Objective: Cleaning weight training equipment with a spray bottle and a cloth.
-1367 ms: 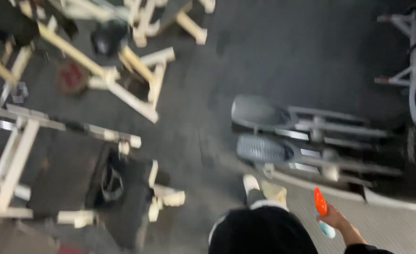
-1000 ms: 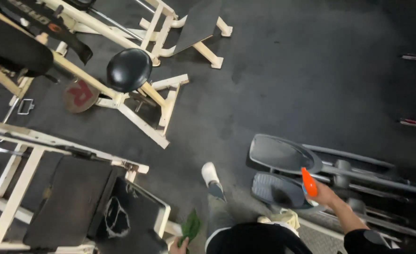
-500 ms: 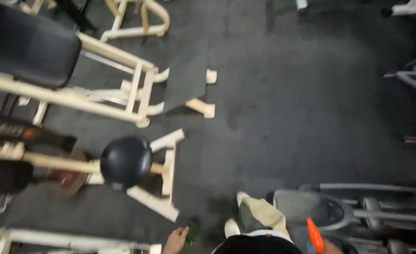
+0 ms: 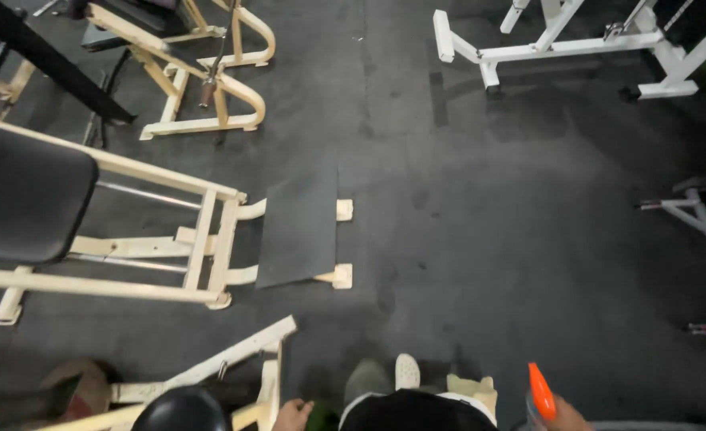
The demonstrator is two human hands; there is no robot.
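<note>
The right hand is closed around a spray bottle, its orange nozzle pointing up at the bottom edge of view. The left hand is only partly visible — its grip cannot be told, though something green shows beside it. Since a second ago the view has moved off the grey elliptical trainer — ahead now lie dark rubber floor, a cream bench frame with its black pad, and white frames beyond.
</note>
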